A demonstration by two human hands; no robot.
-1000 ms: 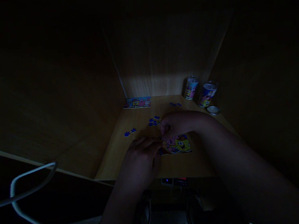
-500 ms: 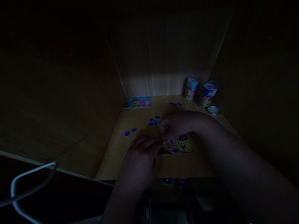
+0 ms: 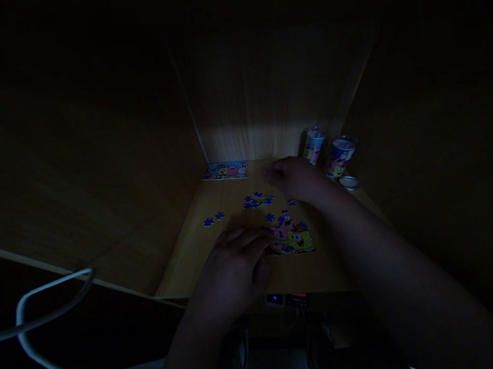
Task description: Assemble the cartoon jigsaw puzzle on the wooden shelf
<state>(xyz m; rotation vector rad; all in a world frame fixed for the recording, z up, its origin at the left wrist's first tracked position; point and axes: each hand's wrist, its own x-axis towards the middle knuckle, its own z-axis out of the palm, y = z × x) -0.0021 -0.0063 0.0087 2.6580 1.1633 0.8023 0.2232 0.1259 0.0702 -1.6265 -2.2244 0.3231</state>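
Note:
A partly assembled jigsaw puzzle (image 3: pixel 296 240) with yellow and pink cartoon figures lies near the front of the wooden surface. My left hand (image 3: pixel 238 262) rests flat on its left edge, fingers stretched and holding nothing. Farther back, my right hand (image 3: pixel 295 178) hovers over the surface with curled fingers; anything inside them is hidden. Between the hands is a cluster of blue-backed puzzle pieces (image 3: pixel 256 201). Single pieces lie closer to the puzzle, one puzzle piece (image 3: pixel 270 218) just above it and another piece (image 3: pixel 291 202) below my right hand.
Two loose pieces (image 3: pixel 208 222) lie at the left. A picture card (image 3: pixel 226 170) lies against the back panel. At the back right stand two printed cans, a slim can (image 3: pixel 314 145) and a nearer can (image 3: pixel 339 157), beside a round lid (image 3: pixel 349 182). Wooden walls enclose both sides.
My right hand has left the puzzle and moved up toward the back, uncovering the puzzle's top and some loose pieces. It now covers pieces at the back. My left hand has stayed put.

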